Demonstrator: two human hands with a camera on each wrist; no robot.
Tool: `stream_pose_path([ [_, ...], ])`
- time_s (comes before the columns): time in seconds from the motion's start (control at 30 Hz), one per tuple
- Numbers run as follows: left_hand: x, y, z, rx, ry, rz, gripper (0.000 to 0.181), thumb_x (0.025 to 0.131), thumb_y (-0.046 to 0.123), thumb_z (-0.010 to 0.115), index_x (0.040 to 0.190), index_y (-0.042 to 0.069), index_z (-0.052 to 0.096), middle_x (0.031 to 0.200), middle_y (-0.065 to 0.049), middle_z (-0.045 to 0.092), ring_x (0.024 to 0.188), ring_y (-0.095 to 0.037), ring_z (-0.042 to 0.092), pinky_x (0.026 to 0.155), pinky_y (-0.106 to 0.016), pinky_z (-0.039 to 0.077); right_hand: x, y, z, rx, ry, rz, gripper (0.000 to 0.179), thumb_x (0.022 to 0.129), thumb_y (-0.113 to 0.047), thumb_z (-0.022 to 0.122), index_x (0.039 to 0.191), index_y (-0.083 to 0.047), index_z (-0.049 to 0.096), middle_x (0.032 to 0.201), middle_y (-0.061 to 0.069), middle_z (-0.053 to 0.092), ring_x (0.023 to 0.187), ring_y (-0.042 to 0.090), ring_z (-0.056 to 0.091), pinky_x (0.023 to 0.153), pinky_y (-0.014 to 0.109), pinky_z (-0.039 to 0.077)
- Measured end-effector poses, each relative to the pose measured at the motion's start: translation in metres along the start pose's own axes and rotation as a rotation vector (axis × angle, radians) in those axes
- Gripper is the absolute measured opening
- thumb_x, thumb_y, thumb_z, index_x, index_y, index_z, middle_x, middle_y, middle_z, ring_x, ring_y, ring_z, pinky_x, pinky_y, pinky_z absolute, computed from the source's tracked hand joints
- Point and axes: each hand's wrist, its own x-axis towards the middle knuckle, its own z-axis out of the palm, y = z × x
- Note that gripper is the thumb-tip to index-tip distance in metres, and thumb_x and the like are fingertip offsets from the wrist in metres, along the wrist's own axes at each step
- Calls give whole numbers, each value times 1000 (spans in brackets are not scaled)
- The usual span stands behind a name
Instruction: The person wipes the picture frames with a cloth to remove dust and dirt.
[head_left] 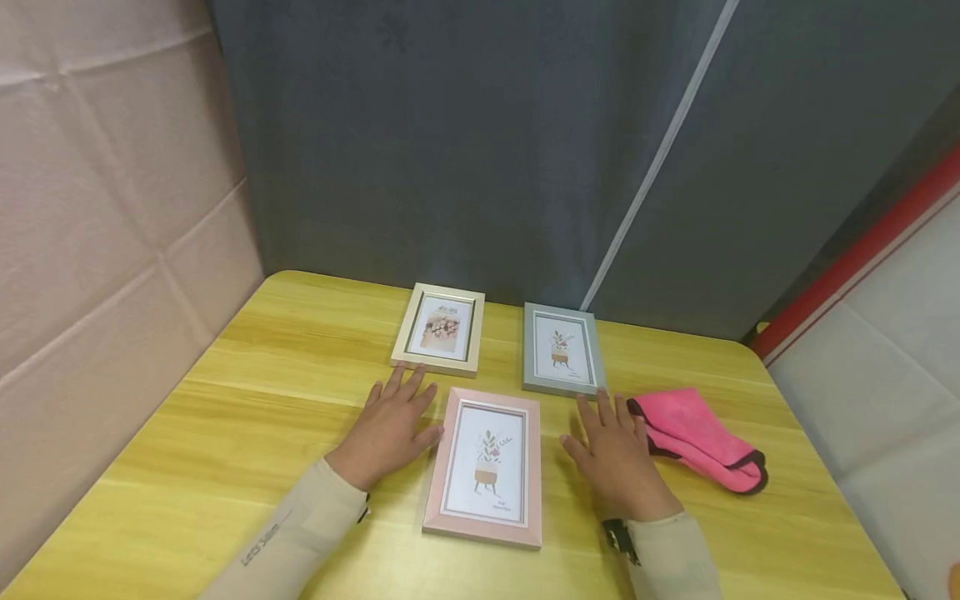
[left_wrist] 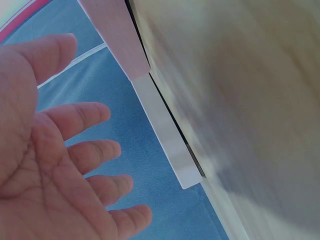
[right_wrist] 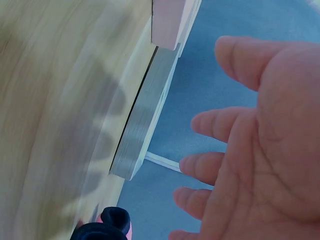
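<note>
A pink picture frame [head_left: 531,467] with a potted-plant print lies face up between my hands. My left hand [head_left: 388,429], fingers spread, hovers over the table at its left side; its fingertips overlap the lower edge of a cream frame [head_left: 402,337] in the head view. My right hand [head_left: 617,454] is spread above the table to the right, fingertips near the lower corner of a grey-green frame [head_left: 597,350]. Both wrist views show the left palm [left_wrist: 55,170] and right palm [right_wrist: 260,150] raised off the wood, holding nothing.
A folded pink cloth [head_left: 701,433] with dark edging lies right of my right hand. The yellow wood table [head_left: 225,433] meets a dark grey panel [head_left: 420,150] at the back. Pale walls stand on both sides, the right one with a red strip [head_left: 862,250].
</note>
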Motion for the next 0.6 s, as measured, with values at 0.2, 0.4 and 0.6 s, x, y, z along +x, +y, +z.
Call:
stream_pose_path([
  [0.2,-1,0,-1,-13,1,0,64,92,41,68,140,1,55,157,-21,28,146,-46,15,110,-68,20,1,0,2,3,-5,-3,70,100,-43,54,153,-1,34,158,31,16,143,55,7,109,74,8],
  [0.4,-2,2,-2,-85,-90,-42,58,93,38,68,134,-2,59,140,-25,52,132,-43,45,107,-57,37,2,3,2,9,-3,-6,70,100,-42,54,153,-1,33,158,31,15,143,55,7,109,73,7],
  [0.6,-7,7,-7,-172,-272,-45,56,86,42,75,122,0,67,128,-23,60,118,-38,56,100,-50,45,-1,21,-9,45,54,-45,64,101,-34,55,150,2,37,155,34,21,141,57,13,106,76,10],
])
